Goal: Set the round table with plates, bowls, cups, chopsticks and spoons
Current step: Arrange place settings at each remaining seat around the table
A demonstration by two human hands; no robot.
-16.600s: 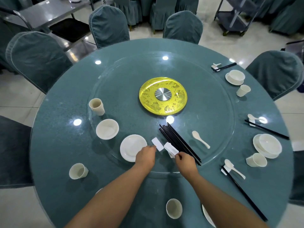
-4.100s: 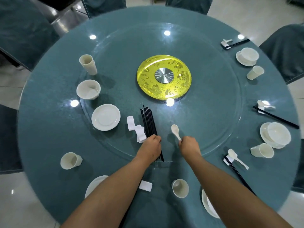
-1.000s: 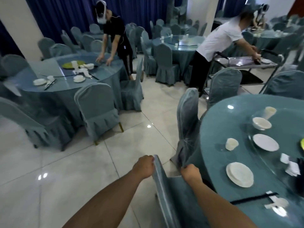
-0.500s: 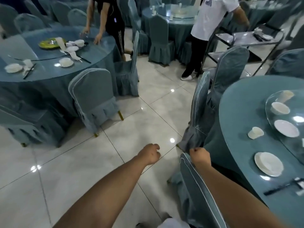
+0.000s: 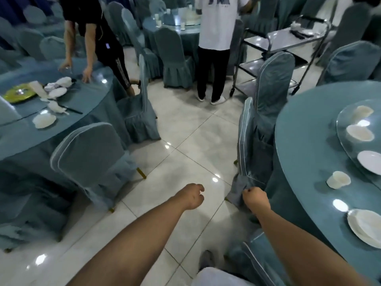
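The round teal table (image 5: 305, 145) fills the right edge. On its cloth lie a white plate (image 5: 366, 228) and a white cup (image 5: 338, 179). The glass turntable (image 5: 341, 139) carries another plate (image 5: 370, 165), a bowl (image 5: 359, 133) and a second cup (image 5: 363, 111). My left hand (image 5: 192, 196) hangs over the floor tiles, fingers loosely curled, holding nothing. My right hand (image 5: 255, 200) is a closed fist right against the skirt of a covered chair (image 5: 247, 141); whether it grips the fabric is unclear. No chopsticks or spoons show on this table.
A covered chair back (image 5: 257, 263) stands just below my right arm. Another chair (image 5: 88, 155) and a second table (image 5: 90, 96) with dishes are at left. Two people stand ahead, one beside a metal cart (image 5: 288, 42). Open tiled floor lies between the tables.
My view turned from the table to the room. My right hand left the top of the near chair back and now sits by the neighbouring chair's skirt; my left hand swung forward.
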